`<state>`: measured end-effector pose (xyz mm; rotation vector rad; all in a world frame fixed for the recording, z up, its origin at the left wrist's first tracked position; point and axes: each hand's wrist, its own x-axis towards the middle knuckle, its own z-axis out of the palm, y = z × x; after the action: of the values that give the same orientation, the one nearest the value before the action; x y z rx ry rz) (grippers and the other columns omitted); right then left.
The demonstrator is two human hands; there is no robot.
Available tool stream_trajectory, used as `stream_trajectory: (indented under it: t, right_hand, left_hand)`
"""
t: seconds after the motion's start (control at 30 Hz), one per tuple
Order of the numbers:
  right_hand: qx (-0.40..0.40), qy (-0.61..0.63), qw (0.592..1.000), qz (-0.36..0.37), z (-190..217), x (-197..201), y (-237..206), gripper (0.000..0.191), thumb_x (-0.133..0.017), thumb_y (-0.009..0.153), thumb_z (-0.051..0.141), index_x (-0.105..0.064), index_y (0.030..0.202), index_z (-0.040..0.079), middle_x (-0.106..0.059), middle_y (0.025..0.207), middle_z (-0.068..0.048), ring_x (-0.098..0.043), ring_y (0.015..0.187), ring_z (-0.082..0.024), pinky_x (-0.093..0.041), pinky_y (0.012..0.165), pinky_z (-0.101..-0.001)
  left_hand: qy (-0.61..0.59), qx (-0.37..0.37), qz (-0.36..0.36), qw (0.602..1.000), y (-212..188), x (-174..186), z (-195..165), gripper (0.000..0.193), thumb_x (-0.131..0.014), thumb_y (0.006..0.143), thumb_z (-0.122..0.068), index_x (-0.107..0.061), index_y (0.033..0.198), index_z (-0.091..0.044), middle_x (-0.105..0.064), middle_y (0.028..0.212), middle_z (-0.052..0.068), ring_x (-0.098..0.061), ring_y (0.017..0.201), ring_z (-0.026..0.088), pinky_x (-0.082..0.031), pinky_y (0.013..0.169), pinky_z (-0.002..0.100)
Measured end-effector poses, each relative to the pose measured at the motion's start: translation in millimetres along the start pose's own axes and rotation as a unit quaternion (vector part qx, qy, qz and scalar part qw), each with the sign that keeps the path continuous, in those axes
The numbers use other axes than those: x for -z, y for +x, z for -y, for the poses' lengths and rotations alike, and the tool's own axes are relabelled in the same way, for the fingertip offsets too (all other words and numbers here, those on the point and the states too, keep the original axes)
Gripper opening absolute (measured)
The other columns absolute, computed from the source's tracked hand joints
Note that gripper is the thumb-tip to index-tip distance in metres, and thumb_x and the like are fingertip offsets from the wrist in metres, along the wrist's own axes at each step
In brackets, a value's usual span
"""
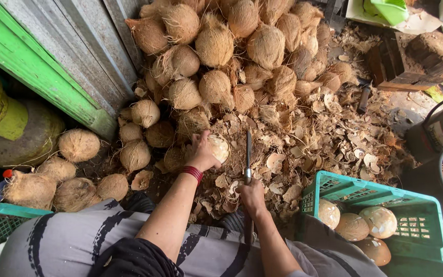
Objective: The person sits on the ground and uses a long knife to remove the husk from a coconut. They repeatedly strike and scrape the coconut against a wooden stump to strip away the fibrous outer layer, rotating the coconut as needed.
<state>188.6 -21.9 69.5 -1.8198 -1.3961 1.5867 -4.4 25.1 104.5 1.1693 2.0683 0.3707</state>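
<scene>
Beside green crate [334,184] four peeled coconuts [357,225], one knife [248,154]

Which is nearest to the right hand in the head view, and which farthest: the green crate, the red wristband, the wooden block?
From the right hand:
1. Red wristband, on the left wrist.
2. Green crate, lower right, holding peeled coconuts.
3. Wooden block, top right corner.

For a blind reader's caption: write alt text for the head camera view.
Seen from above, a person's left hand holds a partly peeled coconut on the ground while the right hand grips a long knife beside it. A heap of brown husked coconuts lies ahead, shell scraps around, and a green crate of peeled coconuts at right.
</scene>
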Motion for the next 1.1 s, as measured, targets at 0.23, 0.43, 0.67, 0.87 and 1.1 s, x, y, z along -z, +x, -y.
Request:
stream_trajectory:
  t: [0.23,0.43,0.67,0.87,1.1]
  right_hand:
    - [0.251,-0.005,0.968,-0.007,13,-13,-25,0.013,-0.06,0.088,0.007,-0.048,0.085,0.01,-0.053,0.058,-0.003,-0.046,0.046,-0.011,-0.04,0.041,-0.0288]
    - [-0.086,0.316,0.942,0.069,-30,-25,6,0.012,-0.06,0.084,-0.001,-0.048,0.084,0.002,-0.049,0.057,-0.006,-0.041,0.04,-0.017,-0.037,0.036,-0.0338]
    - [-0.007,0.024,0.999,0.023,-30,-9,16,0.03,-0.062,0.083,0.0,-0.056,0.103,0.022,-0.057,0.07,-0.004,-0.051,0.051,-0.014,-0.042,0.044,-0.0302]
    - [0.165,-0.05,0.984,0.045,15,-16,-13,0.011,-0.065,0.083,0.001,-0.055,0.087,0.004,-0.058,0.069,-0.008,-0.052,0.052,-0.015,-0.047,0.046,-0.0303]
    - [0.046,-0.036,0.998,0.012,0,-19,9,0.008,-0.052,0.091,0.004,-0.06,0.092,0.005,-0.06,0.067,-0.005,-0.05,0.049,-0.014,-0.045,0.046,-0.0328]
  left_hand:
    - [-0.006,0.009,-0.013,1.0,1,-4,-2,0.129,-0.094,0.045,-0.009,-0.025,0.153,-0.025,-0.036,0.151,0.014,-0.048,0.131,0.041,-0.048,0.109,0.054]
    - [-0.045,0.017,-0.029,0.998,3,-9,14,0.124,-0.096,0.045,-0.011,-0.031,0.15,-0.024,-0.036,0.15,0.014,-0.041,0.138,0.04,-0.048,0.111,0.053]
    - [-0.178,0.009,-0.081,0.981,12,-14,37,0.135,-0.103,0.044,-0.014,-0.022,0.152,-0.018,-0.034,0.151,0.017,-0.04,0.139,0.036,-0.037,0.118,0.051]
    - [-0.081,0.005,0.002,0.997,10,2,7,0.132,-0.098,0.051,-0.01,-0.019,0.156,-0.017,-0.043,0.145,0.018,-0.05,0.129,0.034,-0.047,0.113,0.049]
    - [0.124,-0.075,0.056,0.988,14,15,-9,0.09,-0.093,0.063,-0.019,-0.05,0.141,-0.008,-0.051,0.147,0.014,-0.051,0.132,0.032,-0.036,0.123,0.048]
